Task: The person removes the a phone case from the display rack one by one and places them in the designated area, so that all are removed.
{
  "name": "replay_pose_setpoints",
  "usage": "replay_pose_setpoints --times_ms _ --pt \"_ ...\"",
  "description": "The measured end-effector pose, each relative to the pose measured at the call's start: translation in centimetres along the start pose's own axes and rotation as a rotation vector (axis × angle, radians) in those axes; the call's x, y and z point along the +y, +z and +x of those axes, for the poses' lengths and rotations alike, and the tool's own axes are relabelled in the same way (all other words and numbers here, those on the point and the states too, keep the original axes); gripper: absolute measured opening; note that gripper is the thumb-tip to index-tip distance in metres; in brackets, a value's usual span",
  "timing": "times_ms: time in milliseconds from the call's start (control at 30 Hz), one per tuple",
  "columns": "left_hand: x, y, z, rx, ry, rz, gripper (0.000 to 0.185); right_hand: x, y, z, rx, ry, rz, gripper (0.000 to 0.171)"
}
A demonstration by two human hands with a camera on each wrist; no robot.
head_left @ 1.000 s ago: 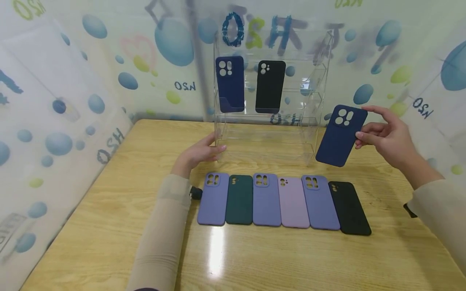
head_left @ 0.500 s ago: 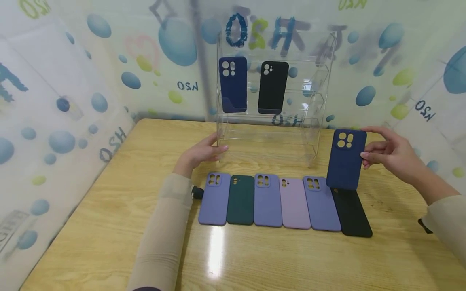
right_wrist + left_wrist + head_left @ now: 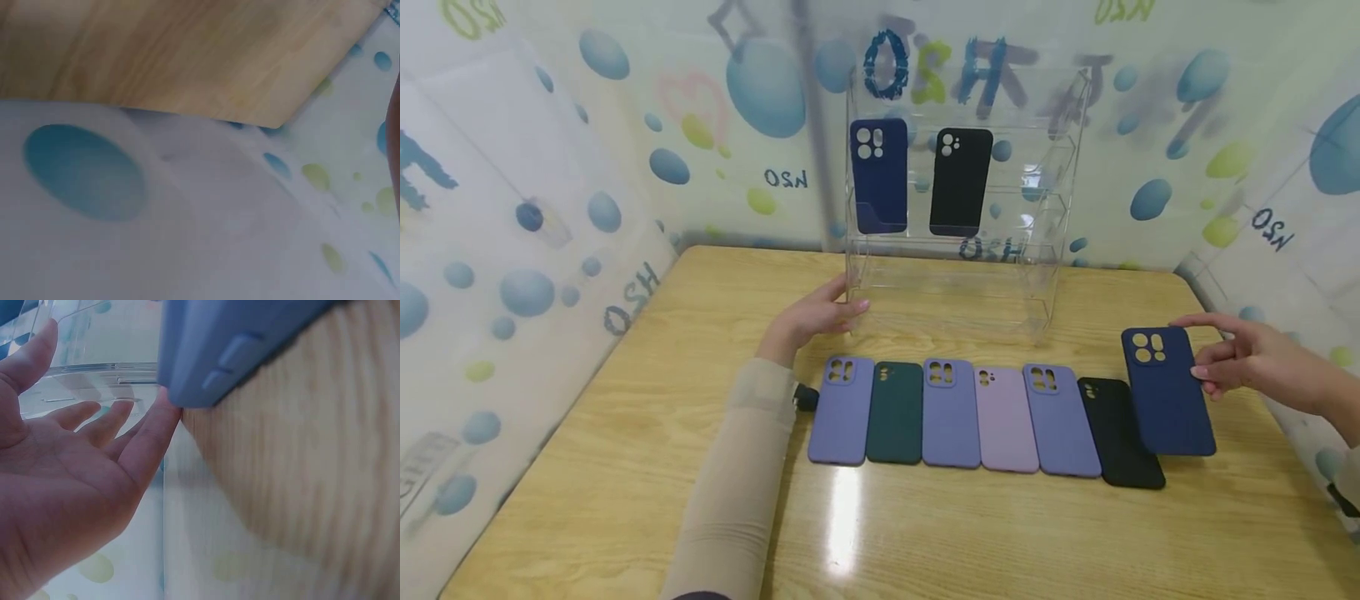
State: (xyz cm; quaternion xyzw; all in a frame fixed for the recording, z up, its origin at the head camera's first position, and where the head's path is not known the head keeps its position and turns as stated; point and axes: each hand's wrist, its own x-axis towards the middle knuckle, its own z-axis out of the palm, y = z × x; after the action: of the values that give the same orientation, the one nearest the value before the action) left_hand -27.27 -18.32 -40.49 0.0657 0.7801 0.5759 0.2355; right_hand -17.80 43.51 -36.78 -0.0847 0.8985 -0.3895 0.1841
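- right hand (image 3: 1240, 362) pinches the navy case (image 3: 1167, 392) by its right long edge, thumb on top, fingers curled under; case sits low over the table (image 3: 625, 467), its left edge overlapping the black case (image 3: 1116, 433) at the right end of the row; can't tell if it touches down.
- left hand (image 3: 808, 321) lies spread and relaxed, fingertips (image 3: 164, 403) against the clear rack (image 3: 955, 283) at its lower left corner, holding nothing.
- navy case looks light and thin, likely soft silicone: should flex if squeezed hard, matte skin probably grippy, not fragile.
- best hold, i'd judge: edge pinch mid-length as now, clear of the camera cutouts, where the shell is weakest.
- five more cases in the row, purple case (image 3: 838, 412) leftmost; two cases stand in the rack's top tier.
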Motion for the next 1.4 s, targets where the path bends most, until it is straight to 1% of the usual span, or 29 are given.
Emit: replay_pose_setpoints --times_ms 67,167,333,400,533,833,1000,1233,1300,1400 --pt "0.0 0.0 0.0 0.0 -0.001 -0.001 0.085 1.0 -0.2 -0.2 -0.056 0.019 0.034 0.072" --pt "0.0 0.1 -0.1 -0.002 -0.004 -0.003 0.085 2.4 -0.5 -0.6 -0.12 0.02 0.077 0.071" --pt "-0.1 0.0 -0.1 -0.004 -0.002 -0.003 0.085 4.0 -0.5 -1.0 -0.148 0.073 0.128 0.069" --pt "-0.1 0.0 -0.1 -0.003 -0.001 -0.001 0.085 4.5 -0.4 -1.1 -0.157 0.081 0.155 0.067" --pt "-0.1 0.0 0.0 -0.002 -0.002 0.002 0.085 5.2 -0.2 -1.1 -0.202 0.07 0.207 0.067" --pt "-0.2 0.0 0.0 0.003 -0.007 -0.002 0.086 5.6 0.1 -0.8 -0.304 0.031 0.246 0.065" --pt "-0.2 0.0 0.1 0.0 -0.005 -0.005 0.085 5.4 0.2 -0.9 -0.311 0.078 0.209 0.06" --pt "-0.2 0.0 0.2 0.004 -0.018 0.01 0.085 5.0 0.7 -1.2 -0.324 0.157 0.16 0.057" --pt "-0.1 0.0 0.2 0.007 -0.021 0.014 0.085 4.7 0.8 -1.2 -0.314 0.184 0.137 0.059" --pt "-0.1 0.1 0.1 0.009 -0.022 0.009 0.084 4.3 1.0 -1.0 -0.306 0.213 0.094 0.071"
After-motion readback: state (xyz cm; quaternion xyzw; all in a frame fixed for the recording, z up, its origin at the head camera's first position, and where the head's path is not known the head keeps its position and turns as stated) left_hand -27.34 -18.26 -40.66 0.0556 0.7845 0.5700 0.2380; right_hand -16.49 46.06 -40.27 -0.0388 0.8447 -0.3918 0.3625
